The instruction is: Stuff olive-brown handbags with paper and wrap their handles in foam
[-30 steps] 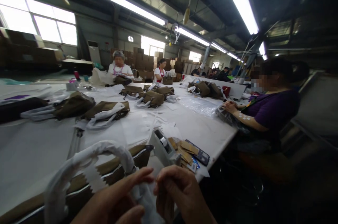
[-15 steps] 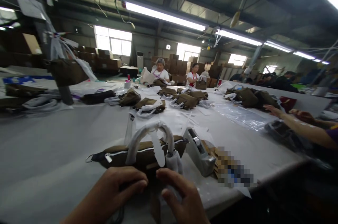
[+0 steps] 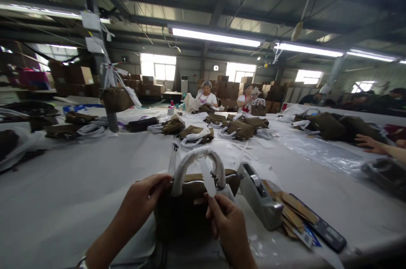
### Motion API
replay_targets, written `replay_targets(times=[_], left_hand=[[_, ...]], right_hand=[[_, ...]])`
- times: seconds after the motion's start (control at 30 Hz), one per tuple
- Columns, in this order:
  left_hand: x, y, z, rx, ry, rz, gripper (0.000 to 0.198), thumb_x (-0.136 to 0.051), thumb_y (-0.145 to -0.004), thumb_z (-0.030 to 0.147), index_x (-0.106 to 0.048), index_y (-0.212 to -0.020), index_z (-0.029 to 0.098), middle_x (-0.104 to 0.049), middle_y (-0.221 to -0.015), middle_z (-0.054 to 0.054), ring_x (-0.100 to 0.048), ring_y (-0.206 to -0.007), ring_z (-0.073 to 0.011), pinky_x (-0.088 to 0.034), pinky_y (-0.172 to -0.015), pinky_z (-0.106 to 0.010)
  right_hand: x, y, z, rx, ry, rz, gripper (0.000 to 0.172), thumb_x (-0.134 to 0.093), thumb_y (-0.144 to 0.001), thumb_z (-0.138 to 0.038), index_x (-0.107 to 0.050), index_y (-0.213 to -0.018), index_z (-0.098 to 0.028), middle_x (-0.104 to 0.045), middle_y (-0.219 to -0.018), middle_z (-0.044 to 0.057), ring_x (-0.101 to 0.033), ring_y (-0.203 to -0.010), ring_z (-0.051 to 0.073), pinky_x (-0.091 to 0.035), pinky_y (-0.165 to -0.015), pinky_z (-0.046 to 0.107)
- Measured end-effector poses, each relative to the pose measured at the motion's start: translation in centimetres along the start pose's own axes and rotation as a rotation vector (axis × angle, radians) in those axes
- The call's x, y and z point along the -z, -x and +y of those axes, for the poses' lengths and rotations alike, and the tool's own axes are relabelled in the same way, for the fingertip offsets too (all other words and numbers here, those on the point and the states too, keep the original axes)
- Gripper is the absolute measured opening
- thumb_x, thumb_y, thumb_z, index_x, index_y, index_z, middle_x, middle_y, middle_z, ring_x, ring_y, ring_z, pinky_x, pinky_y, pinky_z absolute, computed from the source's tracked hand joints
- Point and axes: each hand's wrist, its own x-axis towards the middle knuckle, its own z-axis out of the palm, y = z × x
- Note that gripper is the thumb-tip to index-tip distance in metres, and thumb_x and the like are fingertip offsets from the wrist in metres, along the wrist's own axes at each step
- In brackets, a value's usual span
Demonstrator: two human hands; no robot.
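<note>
A dark olive handbag (image 3: 184,216) stands upright on the table in front of me. Its arched handle (image 3: 180,174) is wrapped in white padding, and a silver zipper (image 3: 193,182) runs along the top. From the handle hangs a white strip (image 3: 208,180) with a rounded lower end. My right hand (image 3: 227,218) pinches that lower end between thumb and fingers. At the bag's upper left, my left hand (image 3: 142,199) has its fingers closed on the top edge by the zipper end. The lower part of the bag is dark and hard to make out.
A grey tape dispenser (image 3: 261,197) stands right of the bag, beside brown paper tags (image 3: 294,214) and a dark phone-like object (image 3: 323,226). Several wrapped bags (image 3: 239,129) lie farther back. A co-worker's hand (image 3: 371,144) reaches in at right over clear plastic (image 3: 317,150).
My left hand has risen to the bag's upper left edge. My right hand has closed on the white strip. The view has swung left, and the bag shows more upright.
</note>
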Motion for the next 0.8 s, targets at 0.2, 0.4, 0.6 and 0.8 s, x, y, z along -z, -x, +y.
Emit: replay_targets(times=[0.2, 0.4, 0.6, 0.8], left_hand=[[-1.0, -1.9, 0.8, -0.086, 0.149, -0.311, 0.040, -0.048, -0.080, 0.011, -0.081, -0.102, 0.018, -0.076, -0.116, -0.011, -0.072, -0.081, -0.0193, -0.058, -0.071, -0.026], [-1.2, -2.7, 1.2, -0.208, 0.120, -0.457, 0.054, -0.045, -0.079, 0.003, -0.079, -0.115, 0.026, -0.073, -0.125, -0.005, -0.068, -0.111, -0.0210, -0.052, -0.096, -0.027], [-0.9, -2.1, -0.3, -0.146, -0.152, -0.250, 0.030, -0.052, -0.095, 0.029, -0.080, -0.103, 0.028, -0.077, -0.105, -0.004, -0.074, -0.089, -0.0200, -0.055, -0.080, -0.024], [0.7, -0.6, -1.1, -0.105, -0.081, 0.048, 0.024, -0.065, -0.092, 0.044, -0.082, -0.088, 0.028, -0.075, -0.113, -0.004, -0.074, -0.079, -0.0152, -0.058, -0.071, -0.018]], right_hand=[[-3.1, -2.4, -1.1, 0.290, 0.434, -0.062, 0.032, -0.055, -0.096, -0.038, -0.081, -0.106, -0.022, -0.078, -0.081, 0.009, -0.073, -0.074, 0.028, -0.056, -0.072, 0.036], [-3.7, -3.3, -2.1, 0.352, 0.441, -0.322, 0.035, -0.054, -0.090, -0.013, -0.080, -0.109, -0.027, -0.079, -0.095, 0.005, -0.073, -0.090, 0.025, -0.053, -0.086, 0.034], [-2.1, -3.0, -2.0, 0.277, 0.342, -0.331, 0.028, -0.058, -0.096, -0.027, -0.078, -0.115, -0.027, -0.072, -0.075, 0.000, -0.068, -0.072, 0.019, -0.052, -0.074, 0.029], [0.0, -0.7, -1.0, 0.234, 0.238, -0.368, 0.052, -0.067, -0.085, -0.019, -0.063, -0.136, -0.029, -0.073, -0.093, -0.001, -0.070, -0.087, 0.017, -0.056, -0.085, 0.026]])
